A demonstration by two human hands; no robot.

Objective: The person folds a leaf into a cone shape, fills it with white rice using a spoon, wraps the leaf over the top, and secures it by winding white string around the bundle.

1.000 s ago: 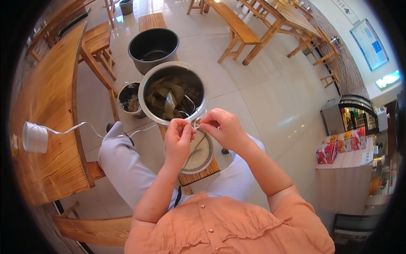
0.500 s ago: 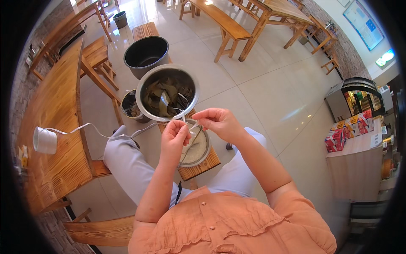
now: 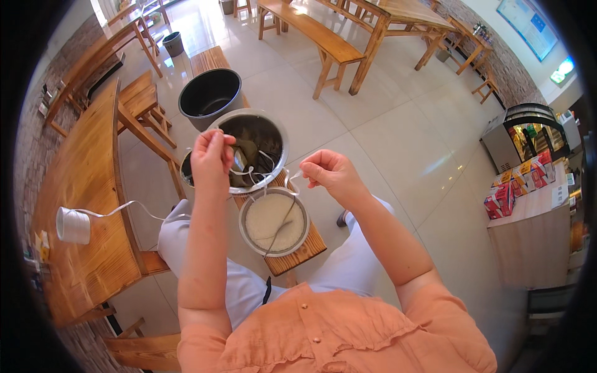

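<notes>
My left hand is raised, pinching one end of a white string. Held to the right, my right hand pinches the other end. The string runs between them in loops, around a small green leaf-wrapped parcel that hangs just right of my left hand. Under the hands, a metal bowl of white rice sits on a narrow wooden bench. Behind it is a metal basin with dark leaves in water. More string leads left to a white spool.
A black pot stands beyond the basin, and a small bowl sits left of it. The spool rests on a long wooden table at my left. Wooden benches and tables stand farther back. A counter with boxes is at right.
My hands have drawn apart: the left rose and moved left, the right moved right, stretching the string between them. The view has also tilted slightly.
</notes>
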